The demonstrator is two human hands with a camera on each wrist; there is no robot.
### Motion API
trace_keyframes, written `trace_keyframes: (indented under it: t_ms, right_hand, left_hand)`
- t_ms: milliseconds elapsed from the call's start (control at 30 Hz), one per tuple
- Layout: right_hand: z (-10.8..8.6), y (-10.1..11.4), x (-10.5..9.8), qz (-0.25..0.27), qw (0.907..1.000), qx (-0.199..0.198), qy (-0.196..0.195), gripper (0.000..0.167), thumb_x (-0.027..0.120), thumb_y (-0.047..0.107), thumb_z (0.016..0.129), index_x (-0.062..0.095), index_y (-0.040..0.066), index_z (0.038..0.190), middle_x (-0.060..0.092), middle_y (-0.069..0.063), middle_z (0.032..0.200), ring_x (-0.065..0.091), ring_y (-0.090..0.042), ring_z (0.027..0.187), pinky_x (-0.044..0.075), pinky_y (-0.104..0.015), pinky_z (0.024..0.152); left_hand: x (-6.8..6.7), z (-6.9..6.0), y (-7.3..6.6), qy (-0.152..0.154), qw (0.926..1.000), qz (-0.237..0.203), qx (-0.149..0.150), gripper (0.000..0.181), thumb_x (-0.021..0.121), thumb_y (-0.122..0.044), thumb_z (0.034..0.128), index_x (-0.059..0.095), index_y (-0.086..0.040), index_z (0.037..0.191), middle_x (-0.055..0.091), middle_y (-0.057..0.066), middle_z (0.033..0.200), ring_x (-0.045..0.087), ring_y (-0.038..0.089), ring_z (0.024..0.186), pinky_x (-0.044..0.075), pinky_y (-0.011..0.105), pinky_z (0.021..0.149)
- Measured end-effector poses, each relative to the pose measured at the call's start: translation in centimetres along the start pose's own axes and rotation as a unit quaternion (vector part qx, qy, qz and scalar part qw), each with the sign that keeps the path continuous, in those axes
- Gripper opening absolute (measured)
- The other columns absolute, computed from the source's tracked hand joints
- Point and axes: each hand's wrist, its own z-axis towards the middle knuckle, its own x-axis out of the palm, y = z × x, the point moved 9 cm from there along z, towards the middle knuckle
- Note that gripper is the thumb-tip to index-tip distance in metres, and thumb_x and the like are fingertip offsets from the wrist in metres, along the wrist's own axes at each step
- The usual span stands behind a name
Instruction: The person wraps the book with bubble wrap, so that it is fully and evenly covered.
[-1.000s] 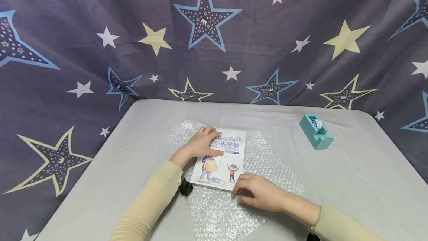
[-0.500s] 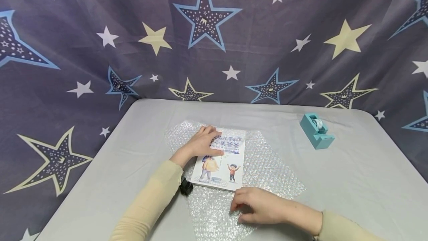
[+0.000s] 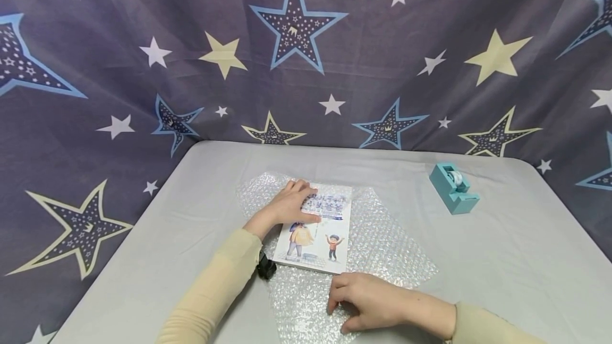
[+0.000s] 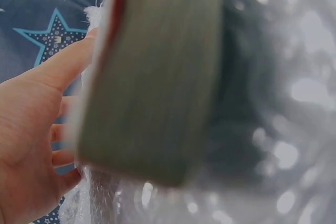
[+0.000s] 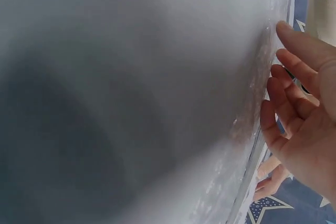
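A white paperback book (image 3: 315,243) with cartoon figures on its cover lies on a sheet of bubble wrap (image 3: 382,238). My left hand (image 3: 289,203) rests across the upper left of the cover, thumb and fingers spread over it. In the left wrist view, the book's page edges (image 4: 152,87) look blurred and close, with the left hand (image 4: 31,140) against the cover. Just in front of the book's lower right corner, my right hand (image 3: 370,301) is low over the wrap, fingers loosely bent and fingertips at the sheet. In the right wrist view, the right hand (image 5: 302,103) holds nothing.
A teal tape dispenser (image 3: 451,190) with a roll of clear tape stands at the back right of the grey-covered table (image 3: 191,206). A dark curtain (image 3: 363,46) printed with stars hangs behind and to the sides.
My right hand has moved from the book's lower right corner toward the table's front, over the bubble wrap. The left hand and the book have stayed in place.
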Motion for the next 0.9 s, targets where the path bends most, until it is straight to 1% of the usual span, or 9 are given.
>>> trace_keyframes:
  t_ms: [167, 300, 500, 733, 900]
  right_hand:
    - [0.15, 0.09, 0.10, -0.009, 0.9999, 0.003, 0.011, 0.031, 0.075, 0.039, 0.069, 0.064, 0.027, 0.095, 0.052, 0.019, 0.093, 0.040, 0.008, 0.075, 0.037, -0.008, 0.070]
    - [0.12, 0.22, 0.06, -0.021, 0.9996, 0.002, 0.018, 0.036, 0.076, 0.042, 0.066, 0.063, 0.028, 0.097, 0.051, 0.019, 0.095, 0.041, 0.007, 0.077, 0.039, -0.010, 0.072]
    - [0.18, 0.56, 0.00, -0.043, 0.9989, -0.006, 0.018, 0.037, 0.076, 0.041, 0.065, 0.063, 0.027, 0.096, 0.051, 0.018, 0.094, 0.042, 0.007, 0.079, 0.041, -0.013, 0.075]
    - [0.16, 0.86, 0.07, -0.058, 0.9980, -0.012, 0.022, 0.041, 0.078, 0.043, 0.063, 0.062, 0.027, 0.097, 0.050, 0.018, 0.094, 0.043, 0.007, 0.081, 0.041, -0.014, 0.076]
    - [0.09, 0.89, 0.10, -0.066, 0.9976, -0.011, 0.018, 0.043, 0.078, 0.044, 0.061, 0.060, 0.028, 0.098, 0.049, 0.018, 0.096, 0.045, 0.005, 0.085, 0.043, -0.018, 0.081]
  left_hand:
    - [0.08, -0.07, 0.10, -0.002, 1.0000, 0.001, 0.004, 0.078, 0.063, -0.059, 0.0740, 0.039, -0.021, 0.138, 0.031, 0.005, 0.141, 0.029, 0.026, 0.127, 0.033, 0.045, 0.101]
    - [-0.02, -0.09, -0.01, -0.001, 1.0000, -0.002, 0.006, 0.078, 0.063, -0.058, 0.0743, 0.039, -0.020, 0.138, 0.031, 0.006, 0.141, 0.028, 0.027, 0.127, 0.032, 0.045, 0.101]
    - [-0.01, -0.09, -0.08, 0.003, 1.0000, -0.005, 0.007, 0.078, 0.063, -0.057, 0.0750, 0.038, -0.019, 0.139, 0.030, 0.007, 0.142, 0.027, 0.027, 0.128, 0.031, 0.045, 0.103]
    - [0.09, -0.18, -0.02, 0.007, 0.9999, -0.011, 0.002, 0.078, 0.063, -0.057, 0.0748, 0.038, -0.019, 0.138, 0.030, 0.007, 0.142, 0.028, 0.026, 0.128, 0.032, 0.045, 0.102]
    - [0.09, -0.11, -0.05, 0.006, 0.9999, -0.014, 0.006, 0.078, 0.063, -0.056, 0.0752, 0.038, -0.019, 0.138, 0.030, 0.007, 0.141, 0.028, 0.026, 0.127, 0.033, 0.046, 0.101]
